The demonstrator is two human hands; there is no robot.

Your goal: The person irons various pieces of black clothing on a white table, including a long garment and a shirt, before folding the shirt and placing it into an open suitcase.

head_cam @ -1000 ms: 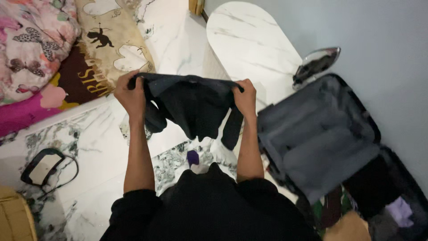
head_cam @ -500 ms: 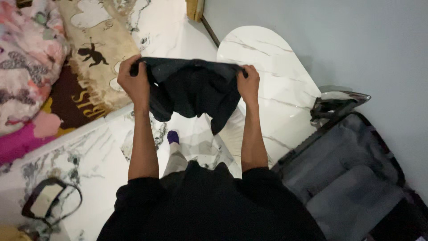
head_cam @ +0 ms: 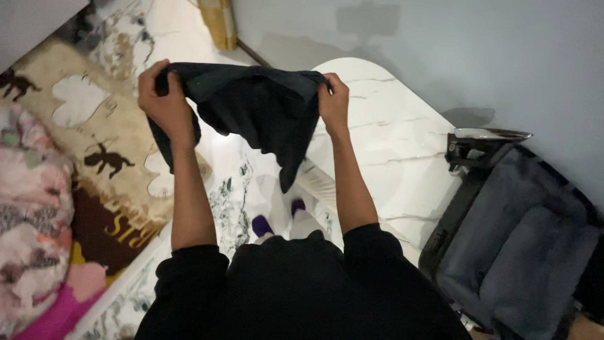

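Dark garment held up by its top edge, over the floor.
Left hand (head_cam: 165, 104) and right hand (head_cam: 332, 102) each pinch a corner of the garment (head_cam: 255, 110), grips closed on cloth; keeping the edge taut and level should let it hang straight, suitcase (head_cam: 522, 245) right.

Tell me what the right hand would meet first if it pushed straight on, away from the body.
Likely the rounded white marble tabletop that lies past the right hand, then the grey wall. The hand, gripping the dark garment, may pass above the table; depth is unclear.
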